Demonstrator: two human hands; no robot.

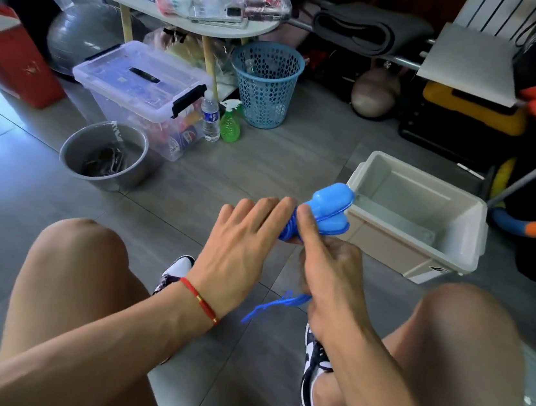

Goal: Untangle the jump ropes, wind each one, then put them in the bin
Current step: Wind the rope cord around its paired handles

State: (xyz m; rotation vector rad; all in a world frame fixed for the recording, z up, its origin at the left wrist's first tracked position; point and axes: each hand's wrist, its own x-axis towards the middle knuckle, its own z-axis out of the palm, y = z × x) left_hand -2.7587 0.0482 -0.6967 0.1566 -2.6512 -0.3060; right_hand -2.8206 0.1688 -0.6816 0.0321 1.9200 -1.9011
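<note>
Now my right hand (328, 277) is curled round the blue jump rope (317, 215), with my pointer finger stretched along the coils and pressing on them. The two fat blue handles (332, 207) stick out past my fingertips, side by side. My left hand (244, 250) is flat, fingers straight and close together, and its tips touch the wound cord (287, 230) just below the handles. A loose bunch of blue cord (272, 306) hangs out under my right hand, between my knees. I think I am in the winding step, nearly done with this rope, because most of the cord looks wrapped near the handles. Next I think I need to tuck or wrap that last loose bit so it will not come undone. Then the bundle can go in the white bin (466, 227). The bin sits on the floor just past the handles, a bit to my right, open on top. I cannot tell if another rope waits somewhere.
</note>
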